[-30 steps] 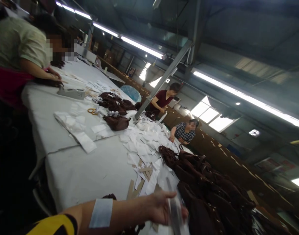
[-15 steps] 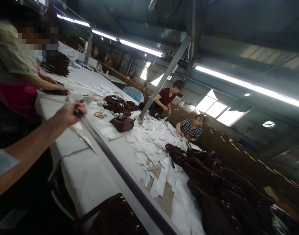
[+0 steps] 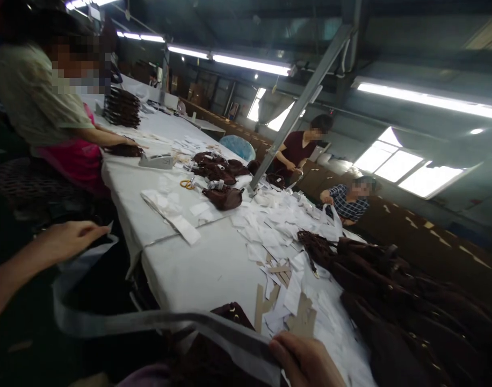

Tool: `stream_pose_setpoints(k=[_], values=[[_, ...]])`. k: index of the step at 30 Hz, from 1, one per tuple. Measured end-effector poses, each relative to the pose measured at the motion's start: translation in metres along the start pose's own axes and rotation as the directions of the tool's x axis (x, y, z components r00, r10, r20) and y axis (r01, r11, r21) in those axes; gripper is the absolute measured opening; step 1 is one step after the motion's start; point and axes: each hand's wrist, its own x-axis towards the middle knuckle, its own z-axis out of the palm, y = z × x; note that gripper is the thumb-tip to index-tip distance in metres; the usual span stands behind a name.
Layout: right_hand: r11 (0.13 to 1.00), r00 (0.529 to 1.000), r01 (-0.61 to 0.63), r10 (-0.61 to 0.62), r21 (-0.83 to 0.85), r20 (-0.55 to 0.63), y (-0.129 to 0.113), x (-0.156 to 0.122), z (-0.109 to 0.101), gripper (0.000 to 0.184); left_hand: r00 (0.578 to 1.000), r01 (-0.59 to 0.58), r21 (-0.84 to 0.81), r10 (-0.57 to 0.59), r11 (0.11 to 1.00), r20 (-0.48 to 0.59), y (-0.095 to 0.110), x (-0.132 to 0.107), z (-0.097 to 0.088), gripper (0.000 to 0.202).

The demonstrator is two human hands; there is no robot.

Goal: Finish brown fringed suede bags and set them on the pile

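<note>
My left hand (image 3: 74,239) is closed at the left, beyond the table edge, pinching one end of a long, pale, see-through strip (image 3: 145,321). The strip hangs in a slack loop and runs across to my right hand (image 3: 308,359), whose fingers are closed on it at the bottom. Its exact material is unclear. Below the strip lies a dark brown bag (image 3: 232,314) with gold-coloured eyelets, partly hidden by the strip.
On the white-covered table (image 3: 189,269) are paper scraps (image 3: 266,231), a brown pouch (image 3: 222,198) and yellow-handled scissors (image 3: 187,184). Brown bags (image 3: 391,301) are heaped at right. A slanted post (image 3: 298,110) stands beyond. One co-worker (image 3: 40,91) is at left, two others across the table.
The strip was pulled straight and now hangs slack in a curve. My left hand has moved left and down, and my right hand has come into view. The camera has shifted left.
</note>
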Motion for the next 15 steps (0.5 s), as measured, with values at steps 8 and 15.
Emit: stream_pose_setpoints(k=[8, 15], values=[[0.995, 0.992, 0.022, -0.01, 0.099, -0.123, -0.024, -0.005, -0.013, 0.037, 0.412, -0.067, 0.294, -0.242, 0.953, 0.879, -0.046, -0.011, 0.276, 0.038], [0.89, 0.943, -0.245, 0.31, 0.385, -0.118, 0.042, -0.054, -0.008, 0.039, 0.372, -0.179, 0.419, -0.333, 0.89, 0.867, -0.025, 0.039, 0.306, 0.042]])
